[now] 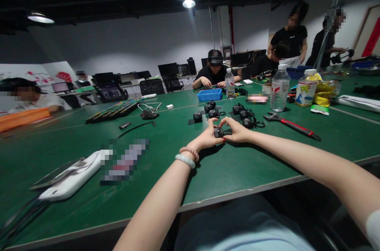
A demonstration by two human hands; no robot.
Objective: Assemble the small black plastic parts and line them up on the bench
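We are holding a small black piece (pixel 219 132) between our two hands, just above or on the green bench (pixel 166 156); whether it is touching the surface we cannot tell. Our left hand (pixel 208 137) is reaching in from the left, its grip curling around the piece's left side, while our right hand (pixel 237 130) is coming at it from the other side. Both grips are closing on it, index fingers above and thumbs below, so the piece is sitting directly between the two sets of fingertips.

Neither hand is standing clearly nearer, since both are touching, though the left is covering more of it. The piece is looking blocky, and with fingers hiding its edges we are not making out a sure long axis. A dark strip is showing inside the right hand's curve; whether it belongs to the piece we cannot tell.

Relative to the grips, then, the piece is lying right of the left fingers and left of the right ones. Beyond it, similar black pieces are lying in a left cluster (pixel 197 116) and a right cluster (pixel 244 114), and an adjustable wrench (pixel 292 126) is resting farther right.
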